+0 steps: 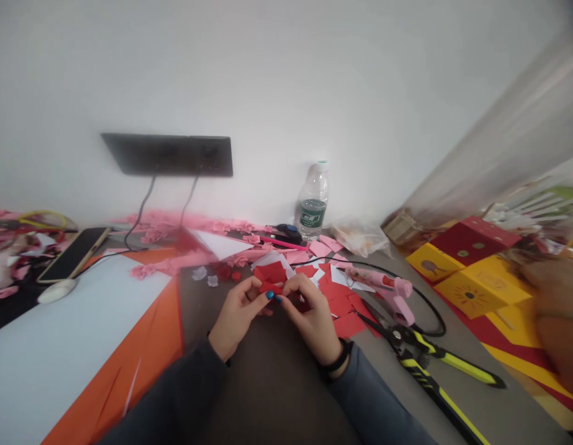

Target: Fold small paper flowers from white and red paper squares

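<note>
The left hand (237, 314) and right hand (311, 316), close together, pinch red paper (270, 287) between them above the table (277, 383). Behind, a bottle (316, 188) carries a green label (313, 209); its white characters (310, 217) are blurred.

In front of the bottle (316, 193), the left hand (237, 312) and right hand (314, 312) hide part of the red paper (270, 287), so we cannot tell its folds. We find the bottle's label (313, 214) too small to read. Left of the bottle, the wall panel (168, 154) blurs; far right of it, another person's arm (562, 334) is smeared and cut off, as is the white sheet (73, 340) far left
</note>
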Tool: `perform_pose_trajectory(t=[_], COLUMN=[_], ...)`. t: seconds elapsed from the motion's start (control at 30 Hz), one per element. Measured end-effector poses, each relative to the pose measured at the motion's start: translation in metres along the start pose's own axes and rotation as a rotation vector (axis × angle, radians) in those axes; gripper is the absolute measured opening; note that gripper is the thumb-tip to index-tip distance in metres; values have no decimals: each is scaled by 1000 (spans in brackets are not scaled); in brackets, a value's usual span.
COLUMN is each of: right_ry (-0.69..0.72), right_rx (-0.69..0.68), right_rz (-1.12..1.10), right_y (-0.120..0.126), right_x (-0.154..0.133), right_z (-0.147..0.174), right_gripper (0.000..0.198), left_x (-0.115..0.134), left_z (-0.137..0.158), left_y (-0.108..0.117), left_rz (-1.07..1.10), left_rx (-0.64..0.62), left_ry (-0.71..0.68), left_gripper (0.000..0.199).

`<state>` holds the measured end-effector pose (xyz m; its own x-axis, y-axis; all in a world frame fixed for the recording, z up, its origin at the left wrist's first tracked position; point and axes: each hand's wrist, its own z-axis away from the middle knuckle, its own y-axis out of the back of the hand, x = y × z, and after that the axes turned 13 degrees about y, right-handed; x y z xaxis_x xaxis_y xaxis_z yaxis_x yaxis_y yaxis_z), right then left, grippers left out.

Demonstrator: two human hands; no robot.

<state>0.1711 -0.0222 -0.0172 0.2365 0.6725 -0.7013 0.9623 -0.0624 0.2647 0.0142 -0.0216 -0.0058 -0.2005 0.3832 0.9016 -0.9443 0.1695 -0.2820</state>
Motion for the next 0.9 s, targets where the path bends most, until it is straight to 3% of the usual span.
perform_pose_trajectory(t=[0.2,0.43,0.9], right_ry=[-50,-3,140], right_rx=[40,46,17], right_rz=[3,46,131], right_y=[-1,0,1], right_x=[1,-1,-2], right_z=[1,1,0], right_gripper=[11,10,15], left_x=[0,-3,-3], left_z=[0,0,1], left_y=[-1,-1,0], left_rz=[-125,-242,-205], left_rx=[3,14,46], left_ry=[-41,-44,-37], left_gripper=[24,27,30])
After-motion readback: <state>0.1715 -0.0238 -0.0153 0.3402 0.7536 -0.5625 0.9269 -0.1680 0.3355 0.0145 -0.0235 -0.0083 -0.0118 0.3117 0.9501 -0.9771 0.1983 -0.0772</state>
